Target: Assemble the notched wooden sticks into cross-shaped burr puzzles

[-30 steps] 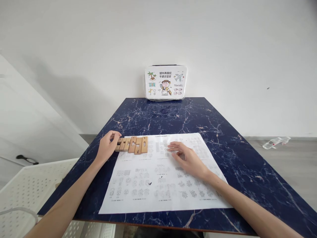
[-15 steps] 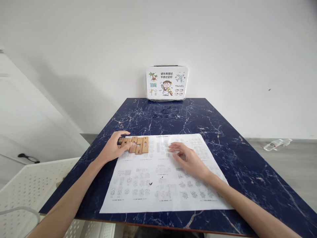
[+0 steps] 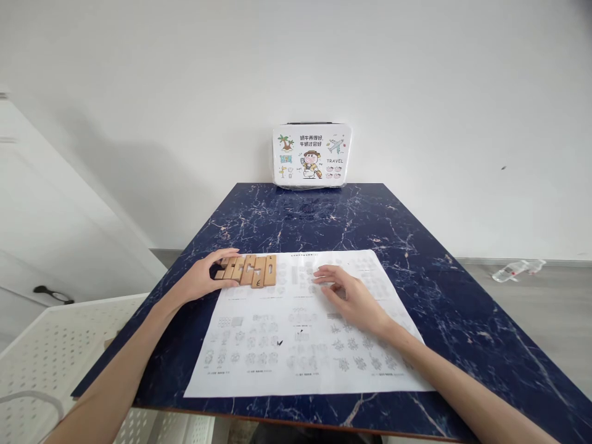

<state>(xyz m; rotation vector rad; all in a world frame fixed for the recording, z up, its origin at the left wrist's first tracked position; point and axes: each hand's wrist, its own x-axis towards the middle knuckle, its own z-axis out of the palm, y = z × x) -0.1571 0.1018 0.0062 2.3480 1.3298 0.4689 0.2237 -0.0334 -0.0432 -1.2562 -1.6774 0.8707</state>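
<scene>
Several notched wooden puzzle bars (image 3: 252, 270) lie side by side in a row at the top left corner of a white printed diagram sheet (image 3: 305, 351). My left hand (image 3: 203, 277) curls around the left end of the row, fingers touching the outermost bar. My right hand (image 3: 351, 296) rests flat on the sheet to the right of the bars, fingers spread and holding nothing.
The sheet lies on a dark blue marble-patterned table (image 3: 416, 246). A white illustrated case (image 3: 311, 154) stands at the far edge against the wall. A white perforated basket (image 3: 50, 351) sits left of the table. A plastic bottle (image 3: 515, 269) lies on the floor at right.
My left hand has shifted slightly at the left end of the wooden bars, fingers moving over the outer piece. My right hand has stayed on the sheet.
</scene>
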